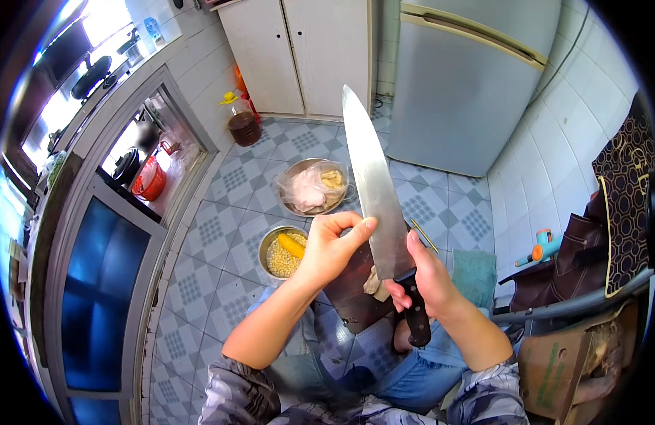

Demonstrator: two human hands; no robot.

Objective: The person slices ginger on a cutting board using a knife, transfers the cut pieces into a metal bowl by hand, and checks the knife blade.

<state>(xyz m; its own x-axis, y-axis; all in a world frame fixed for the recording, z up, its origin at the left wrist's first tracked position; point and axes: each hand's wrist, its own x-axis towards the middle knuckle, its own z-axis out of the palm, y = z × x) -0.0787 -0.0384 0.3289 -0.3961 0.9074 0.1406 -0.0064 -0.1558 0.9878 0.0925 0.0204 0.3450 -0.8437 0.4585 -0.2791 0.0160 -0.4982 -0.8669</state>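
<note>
A large kitchen knife [376,177] stands nearly upright in front of me, its broad blade pointing up and away. My right hand [428,273] is closed around the base of the blade and the top of its black riveted handle. At the blade's left edge, my left hand [334,244] is pinched, thumb tip overlapping the metal; the fingertips behind are partly hidden. Below the knife lies a dark cutting board [356,301], largely covered by my hands. A pale piece of food [373,285] rests on it beside the handle.
On the tiled floor, one metal bowl holds pale food in a plastic bag [306,188]; another holds corn kernels [279,261] and a yellow cob [290,245]. Yellow sticks [424,236] lie right of the blade. A jug [243,126], fridge [462,92] and cardboard box [554,372] stand around.
</note>
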